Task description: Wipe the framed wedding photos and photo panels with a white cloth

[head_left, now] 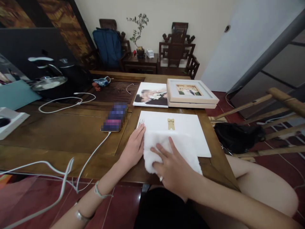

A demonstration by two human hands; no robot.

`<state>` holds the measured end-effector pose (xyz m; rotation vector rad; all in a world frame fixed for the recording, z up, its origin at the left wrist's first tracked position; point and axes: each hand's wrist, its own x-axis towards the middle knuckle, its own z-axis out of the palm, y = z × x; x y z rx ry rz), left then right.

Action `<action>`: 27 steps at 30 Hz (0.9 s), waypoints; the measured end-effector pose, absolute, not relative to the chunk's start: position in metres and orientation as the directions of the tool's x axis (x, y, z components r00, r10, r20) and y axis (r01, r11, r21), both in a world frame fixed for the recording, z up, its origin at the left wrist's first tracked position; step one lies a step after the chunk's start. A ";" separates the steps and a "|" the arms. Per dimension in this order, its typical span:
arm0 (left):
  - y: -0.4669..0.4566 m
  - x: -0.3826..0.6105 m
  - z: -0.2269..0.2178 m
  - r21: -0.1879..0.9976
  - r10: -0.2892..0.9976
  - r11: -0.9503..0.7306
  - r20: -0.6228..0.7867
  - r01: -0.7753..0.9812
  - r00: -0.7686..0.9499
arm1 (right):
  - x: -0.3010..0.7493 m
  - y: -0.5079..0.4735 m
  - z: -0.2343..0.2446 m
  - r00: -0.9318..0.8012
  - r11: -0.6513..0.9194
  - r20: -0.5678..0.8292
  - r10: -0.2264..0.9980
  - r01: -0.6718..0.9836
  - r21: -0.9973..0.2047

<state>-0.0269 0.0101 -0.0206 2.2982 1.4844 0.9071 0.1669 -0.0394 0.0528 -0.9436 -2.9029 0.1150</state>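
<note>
A white rectangular panel point(190, 130) lies flat near the table's front right, with a small tan bear-shaped piece point(171, 124) on its surface. Across its near left part spreads a fluffy white cloth point(188, 152), which hangs past the near edge. My right hand point(172, 167), with a ring on one finger, presses on this cloth from above, its fingers spread apart. Along the panel's left edge rests my left hand point(134, 146), fingers stretched out and touching the edge beside the cloth. The cloth hides the panel's near left corner.
Behind the panel lie a photo print panel point(158, 101) and stacked pale frames point(209, 99). A phone point(114, 117) charges on a white cable point(89, 152) to the left. Further left stand a lidded pot point(49, 83) and a dark kettle point(71, 70). The wooden table's point(220, 171) right edge is close.
</note>
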 end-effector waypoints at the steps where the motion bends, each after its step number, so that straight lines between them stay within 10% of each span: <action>1: 0.010 -0.027 -0.020 0.521 0.886 -0.449 0.365 0.726 0.286 | 0.167 -0.030 0.054 -0.794 0.793 0.048 0.606 0.598 -0.112; 15: 0.011 -0.029 -0.016 0.647 0.910 -0.395 0.372 0.652 0.182 | 0.140 0.048 0.040 -0.712 0.712 0.020 0.702 0.702 0.028; 27: 0.012 -0.027 -0.023 0.554 0.875 -0.461 0.413 0.693 0.252 | 0.180 -0.013 0.072 -0.732 0.715 -0.081 0.677 0.679 -0.164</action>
